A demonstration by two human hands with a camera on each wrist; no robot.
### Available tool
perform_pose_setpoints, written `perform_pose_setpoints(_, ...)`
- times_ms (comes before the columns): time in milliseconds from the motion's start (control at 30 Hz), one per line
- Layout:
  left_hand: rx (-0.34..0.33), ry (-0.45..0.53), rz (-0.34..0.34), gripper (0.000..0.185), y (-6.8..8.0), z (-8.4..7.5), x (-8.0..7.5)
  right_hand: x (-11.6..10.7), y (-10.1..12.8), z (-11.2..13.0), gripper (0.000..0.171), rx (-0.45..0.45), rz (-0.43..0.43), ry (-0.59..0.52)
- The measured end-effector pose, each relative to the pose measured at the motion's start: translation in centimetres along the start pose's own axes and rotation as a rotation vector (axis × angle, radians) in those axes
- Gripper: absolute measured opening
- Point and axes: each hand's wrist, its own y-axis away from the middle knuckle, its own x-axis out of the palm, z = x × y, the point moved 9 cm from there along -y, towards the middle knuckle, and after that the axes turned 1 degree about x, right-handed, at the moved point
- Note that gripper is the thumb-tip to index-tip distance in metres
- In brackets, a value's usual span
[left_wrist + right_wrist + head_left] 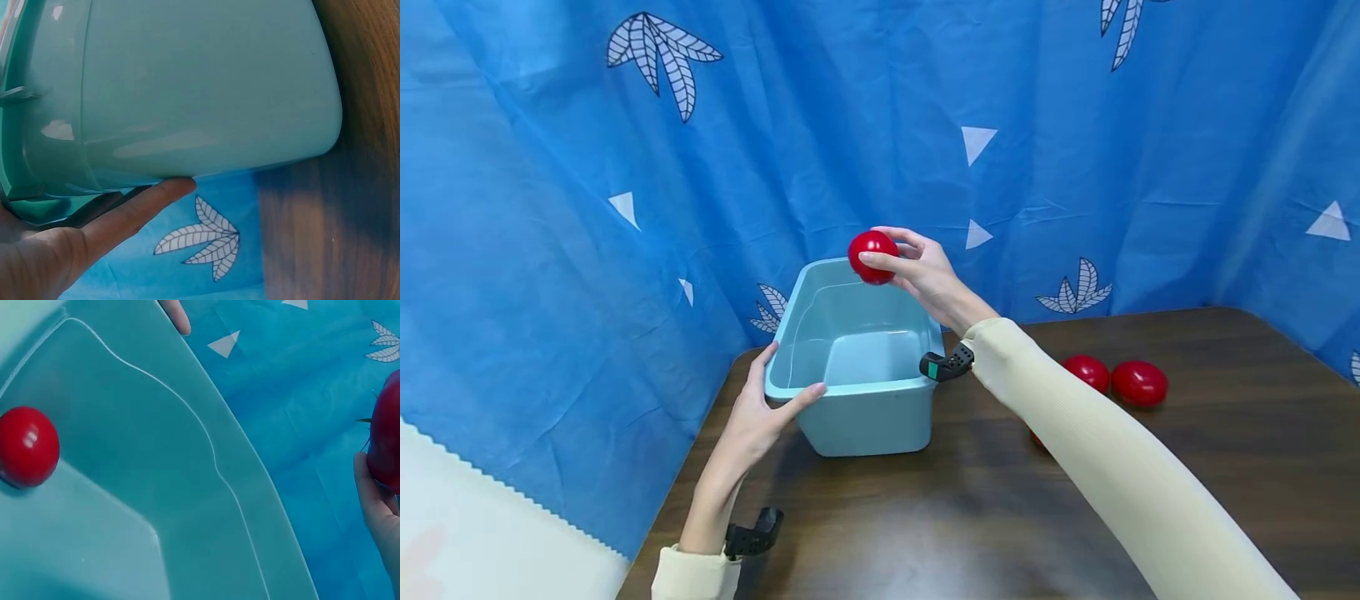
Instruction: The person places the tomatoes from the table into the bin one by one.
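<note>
Right hand point(928, 275) fingers pinch a glossy red ball point(872, 256) above the pale teal plastic tub point(857, 417); left hand point(760, 417) fingers lie spread against its rim.

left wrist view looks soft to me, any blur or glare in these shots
Left wrist view: the table wood grain is smeared, the bin wall carries pale window-like glare patches, while the left hand finger is fairly sharp. Right wrist view: a white highlight on the red ball in the bin. Head view: crisp, with a soft sheen on the tabletop.
</note>
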Motion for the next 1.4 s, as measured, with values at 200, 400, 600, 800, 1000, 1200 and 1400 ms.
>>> perform_pose_setpoints(200, 0.009, 0.022, -0.001, 0.103, -0.1, -0.4, 0.5, 0.2, -0.8, -0.7, 0.060, 0.021, -0.020, -0.016)
perform_pose_setpoints(400, 0.023, 0.042, 0.002, 0.103, -0.2, -0.6, 1.1, -0.5, -0.9, -1.3, 0.058, 0.053, -0.036, -0.030)
perform_pose_setpoints(600, 0.030, 0.044, -0.001, 0.103, -0.2, -0.7, 1.1, -0.8, -0.9, -1.4, 0.056, 0.067, -0.042, -0.026)
perform_pose_setpoints(800, 0.019, 0.040, -0.005, 0.102, -0.1, -0.4, 1.0, -0.2, -0.9, -1.7, 0.057, 0.086, -0.018, -0.006)
perform_pose_setpoints(1000, 0.003, 0.019, -0.004, 0.102, -0.3, -0.2, 1.2, -0.2, -0.8, -1.9, 0.058, 0.092, -0.001, -0.012)
perform_pose_setpoints(1200, -0.001, 0.003, -0.005, 0.103, -0.3, -0.3, 1.0, 0.1, -0.8, -1.9, 0.058, 0.080, 0.033, -0.061)
perform_pose_setpoints(1400, -0.003, 0.013, -0.014, 0.103, 0.0, 0.0, 0.2, 1.5, -0.9, -1.6, 0.058, 0.050, 0.102, -0.060)
